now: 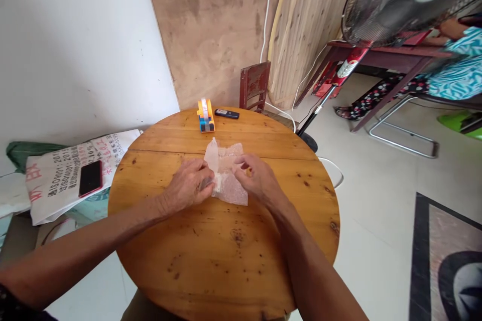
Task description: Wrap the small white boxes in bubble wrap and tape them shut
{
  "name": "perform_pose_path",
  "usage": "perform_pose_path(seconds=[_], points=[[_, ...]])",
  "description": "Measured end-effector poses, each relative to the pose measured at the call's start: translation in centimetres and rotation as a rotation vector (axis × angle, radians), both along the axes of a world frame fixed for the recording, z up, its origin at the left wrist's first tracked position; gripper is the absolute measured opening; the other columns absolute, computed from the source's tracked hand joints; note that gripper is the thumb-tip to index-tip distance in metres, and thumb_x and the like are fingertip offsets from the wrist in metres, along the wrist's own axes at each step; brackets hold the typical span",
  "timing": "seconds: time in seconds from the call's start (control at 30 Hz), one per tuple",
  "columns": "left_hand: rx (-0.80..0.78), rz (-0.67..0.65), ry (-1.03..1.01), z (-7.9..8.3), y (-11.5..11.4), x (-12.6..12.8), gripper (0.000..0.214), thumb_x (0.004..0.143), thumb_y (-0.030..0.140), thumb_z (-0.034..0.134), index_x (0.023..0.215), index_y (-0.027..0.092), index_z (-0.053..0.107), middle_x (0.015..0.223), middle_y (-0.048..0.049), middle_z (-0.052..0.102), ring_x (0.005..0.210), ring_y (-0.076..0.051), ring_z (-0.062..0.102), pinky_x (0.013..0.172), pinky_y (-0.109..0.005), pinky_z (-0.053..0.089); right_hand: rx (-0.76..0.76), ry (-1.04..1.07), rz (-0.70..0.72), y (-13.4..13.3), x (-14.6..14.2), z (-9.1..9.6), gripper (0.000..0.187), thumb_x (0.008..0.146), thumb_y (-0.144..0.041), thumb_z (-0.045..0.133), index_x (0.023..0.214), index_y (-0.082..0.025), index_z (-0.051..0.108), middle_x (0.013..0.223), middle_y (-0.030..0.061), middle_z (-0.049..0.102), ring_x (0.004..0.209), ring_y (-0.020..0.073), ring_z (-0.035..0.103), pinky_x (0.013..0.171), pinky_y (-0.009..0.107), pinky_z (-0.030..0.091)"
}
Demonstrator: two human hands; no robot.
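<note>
A sheet of clear bubble wrap (234, 193) lies partly unfolded on the round wooden table (211, 256), its far left corner standing up. Something small and whitish (217, 182) sits at its left part; I cannot make out what it is. My left hand (190, 180) is closed on the left edge of the wrap, thumb toward me. On the opposite side, my right hand (256, 175) has curled fingers, with thumb and fingertips pinched at the wrap's right edge.
A yellow and blue tape dispenser (205, 116) stands beyond the wrap, beside a small black device (227, 114). At left, a phone (91, 178) lies on a printed sack (56, 170). A standing fan (354, 60), a chair (255, 85) and a seated person (455, 70) are beyond the table.
</note>
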State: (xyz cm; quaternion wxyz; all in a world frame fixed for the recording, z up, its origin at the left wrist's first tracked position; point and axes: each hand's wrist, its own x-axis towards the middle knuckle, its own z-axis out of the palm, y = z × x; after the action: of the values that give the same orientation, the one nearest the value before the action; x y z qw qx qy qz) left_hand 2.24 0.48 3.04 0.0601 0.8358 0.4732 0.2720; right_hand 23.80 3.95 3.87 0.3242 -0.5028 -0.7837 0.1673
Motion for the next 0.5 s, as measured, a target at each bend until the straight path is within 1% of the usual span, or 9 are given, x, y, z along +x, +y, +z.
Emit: perform_pose_path(seconds=[0.07, 0.13, 0.2, 0.27, 0.33, 0.37, 0.43, 0.5], points=[[0.087, -0.052, -0.050, -0.7, -0.1, -0.2, 0.010, 0.084, 0.021, 0.057, 0.089, 0.018, 0.065, 0.097, -0.0082, 0.064, 0.092, -0.021, 0.058, 0.085, -0.034, 0.046, -0.124, -0.034, -0.071, 0.5, 1.0, 0.3, 0.022, 0.080, -0.031, 0.060, 0.097, -0.018, 0.064, 0.094, 0.0057, 0.068, 0.075, 0.0171, 0.061, 0.068, 0.029, 0.044], [0.112, -0.074, -0.086, -1.2, -0.2, -0.3, 0.010, 0.086, 0.020, 0.055, 0.090, 0.018, 0.064, 0.098, -0.0083, 0.063, 0.092, -0.020, 0.058, 0.084, -0.032, 0.047, -0.235, -0.083, -0.097, 0.4, 2.0, 0.7, 0.032, 0.081, -0.041, 0.063, 0.100, -0.016, 0.064, 0.090, 0.0058, 0.069, 0.072, 0.0171, 0.061, 0.065, 0.027, 0.043], [0.112, -0.078, -0.098, -1.3, -0.2, -0.2, 0.010, 0.086, 0.019, 0.054, 0.089, 0.017, 0.063, 0.098, -0.0084, 0.062, 0.092, -0.020, 0.057, 0.082, -0.032, 0.047, -0.321, -0.133, -0.112, -0.1, 2.6, 1.0, 0.046, 0.081, -0.049, 0.063, 0.113, -0.015, 0.062, 0.088, 0.0067, 0.069, 0.072, 0.0185, 0.062, 0.063, 0.028, 0.043], [0.101, -0.077, -0.108, -1.3, -0.2, 0.1, 0.010, 0.086, 0.017, 0.052, 0.087, 0.017, 0.062, 0.095, -0.0084, 0.061, 0.091, -0.021, 0.056, 0.081, -0.032, 0.048, -0.387, -0.176, -0.135, -1.1, 2.6, 1.0, 0.062, 0.081, -0.052, 0.064, 0.127, -0.012, 0.055, 0.085, 0.0071, 0.069, 0.073, 0.0201, 0.063, 0.063, 0.029, 0.043], [0.096, -0.066, -0.118, -1.2, -0.2, 0.3, 0.010, 0.085, 0.016, 0.051, 0.084, 0.017, 0.061, 0.093, -0.0085, 0.060, 0.091, -0.021, 0.056, 0.080, -0.033, 0.048, -0.418, -0.186, -0.176, -2.0, 2.1, 0.5, 0.073, 0.080, -0.051, 0.065, 0.136, -0.009, 0.047, 0.083, 0.0065, 0.069, 0.073, 0.0213, 0.063, 0.064, 0.030, 0.043], [0.093, -0.058, -0.121, -1.2, -0.3, 0.4, 0.009, 0.085, 0.015, 0.051, 0.084, 0.016, 0.060, 0.093, -0.0086, 0.059, 0.090, -0.021, 0.056, 0.080, -0.033, 0.049, -0.416, -0.176, -0.202, -2.4, 1.6, 0.1, 0.075, 0.080, -0.049, 0.066, 0.138, -0.008, 0.044, 0.082, 0.0059, 0.068, 0.073, 0.0214, 0.062, 0.065, 0.030, 0.043], [0.088, -0.039, -0.123, -1.2, -0.7, 0.6, 0.009, 0.085, 0.015, 0.051, 0.084, 0.016, 0.060, 0.092, -0.0088, 0.058, 0.090, -0.021, 0.055, 0.081, -0.034, 0.049, -0.387, -0.135, -0.257, -3.0, 0.7, -0.8, 0.075, 0.079, -0.041, 0.065, 0.140, -0.007, 0.041, 0.080, 0.0042, 0.066, 0.072, 0.0208, 0.061, 0.065, 0.031, 0.043], [0.081, -0.031, -0.120, -1.3, -1.1, 0.8, 0.009, 0.085, 0.016, 0.051, 0.084, 0.016, 0.060, 0.093, -0.0088, 0.057, 0.089, -0.021, 0.055, 0.081, -0.034, 0.049, -0.335, -0.060, -0.278, -3.4, 0.0, -1.7, 0.070, 0.079, -0.033, 0.061, 0.141, -0.007, 0.039, 0.075, 0.0009, 0.063, 0.068, 0.0191, 0.058, 0.063, 0.030, 0.043]])
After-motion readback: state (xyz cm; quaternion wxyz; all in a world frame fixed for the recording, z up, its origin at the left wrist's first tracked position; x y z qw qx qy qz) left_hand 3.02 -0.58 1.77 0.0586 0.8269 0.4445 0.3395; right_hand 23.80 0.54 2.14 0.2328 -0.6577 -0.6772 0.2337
